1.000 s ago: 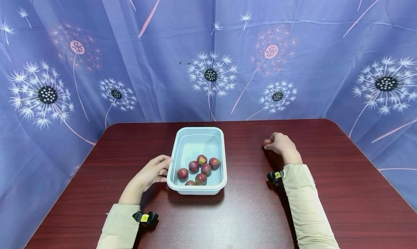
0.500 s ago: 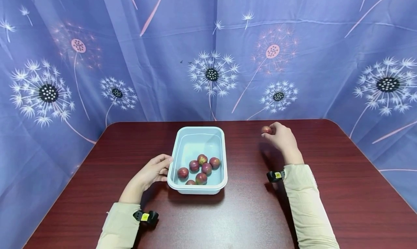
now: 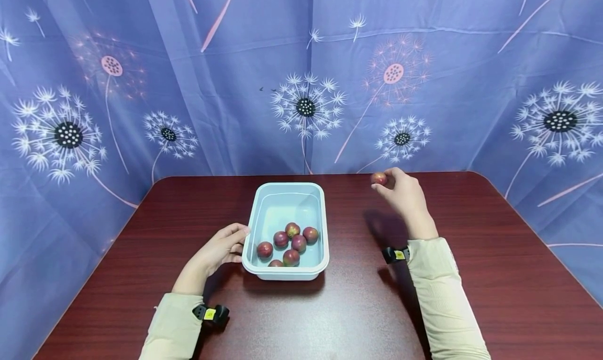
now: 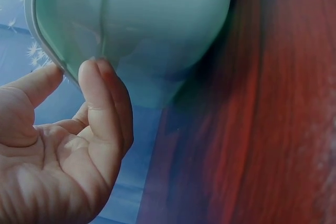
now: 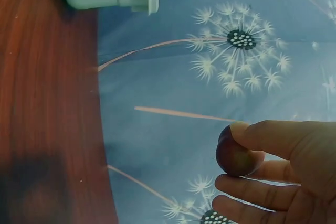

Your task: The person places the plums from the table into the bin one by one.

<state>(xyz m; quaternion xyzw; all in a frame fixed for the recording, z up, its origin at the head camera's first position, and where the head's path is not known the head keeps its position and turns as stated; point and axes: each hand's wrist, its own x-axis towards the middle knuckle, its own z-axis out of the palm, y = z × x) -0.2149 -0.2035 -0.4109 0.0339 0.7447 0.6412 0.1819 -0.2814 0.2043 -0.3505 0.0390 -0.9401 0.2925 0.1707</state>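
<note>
In the head view my right hand (image 3: 407, 200) pinches a reddish plum (image 3: 379, 179) between thumb and fingers, raised above the table near its back edge. The right wrist view shows this plum (image 5: 238, 153) dark and round at the fingertips. My left hand (image 3: 221, 250) holds the left rim of a light blue plastic tub (image 3: 285, 271). In the left wrist view its thumb is at the tub's rim and its fingers (image 4: 100, 90) touch the outer wall. Several plums (image 3: 299, 244) lie in the tub's near half.
A dark red wooden table (image 3: 367, 307) carries the tub. Behind it hangs a blue curtain (image 3: 235, 114) with a dandelion print. Black wrist cameras (image 3: 214, 315) sit at both sleeves.
My right hand has lifted the plum off the table, up and slightly to the left. The left hand and the tub stay where they were.
</note>
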